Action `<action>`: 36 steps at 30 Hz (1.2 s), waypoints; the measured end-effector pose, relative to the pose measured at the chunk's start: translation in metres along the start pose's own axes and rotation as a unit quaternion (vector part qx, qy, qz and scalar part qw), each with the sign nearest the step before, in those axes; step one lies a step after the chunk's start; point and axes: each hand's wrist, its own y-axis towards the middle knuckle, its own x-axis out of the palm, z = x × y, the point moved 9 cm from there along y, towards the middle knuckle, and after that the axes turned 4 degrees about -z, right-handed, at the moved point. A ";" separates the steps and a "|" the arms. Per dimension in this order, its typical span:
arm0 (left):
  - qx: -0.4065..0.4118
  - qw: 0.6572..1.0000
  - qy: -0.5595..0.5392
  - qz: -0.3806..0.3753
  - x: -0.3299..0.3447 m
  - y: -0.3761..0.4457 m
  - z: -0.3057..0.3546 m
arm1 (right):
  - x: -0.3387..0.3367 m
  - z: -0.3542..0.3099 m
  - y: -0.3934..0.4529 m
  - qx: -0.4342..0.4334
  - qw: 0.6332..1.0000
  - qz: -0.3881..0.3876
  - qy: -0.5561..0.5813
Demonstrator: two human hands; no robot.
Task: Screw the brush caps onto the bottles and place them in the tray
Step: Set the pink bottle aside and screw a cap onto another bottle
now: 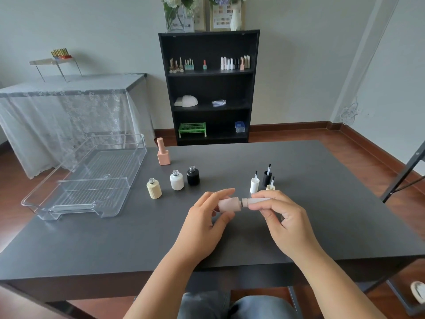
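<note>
My left hand [208, 218] grips a pale pink bottle [228, 204] held sideways above the table. My right hand [281, 217] holds a pale pink brush cap [254, 201] whose end meets the bottle's dark neck. Three open bottles stand behind: cream [154, 189], white [176, 180] and black [193, 176]. Three loose brush caps stand brush-up to the right: white [254, 184], black [267, 177] and cream [271, 186], the cream one partly hidden by my fingers. A capped peach bottle [163, 153] stands near the clear plastic tray [43, 194] at the left.
The dark grey table [322, 215] spans the view. Behind it a black shelf unit [209, 88] holds more bottles and a green rack. A lace-covered side table [69, 104] stands at the far left. A black metal frame [404, 176] rises at the right edge.
</note>
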 end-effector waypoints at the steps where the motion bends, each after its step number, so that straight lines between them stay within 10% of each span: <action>1: -0.014 1.000 -0.015 -0.007 0.000 0.000 -0.003 | 0.000 0.001 0.000 0.004 1.000 0.000 0.007; 14: -0.100 0.982 -0.155 -0.030 0.005 0.001 -0.021 | 0.006 0.005 -0.002 0.053 0.997 -0.030 0.047; 36: -0.044 0.996 -0.074 -0.039 0.002 0.000 -0.008 | 0.012 0.015 -0.002 0.114 0.990 -0.043 0.064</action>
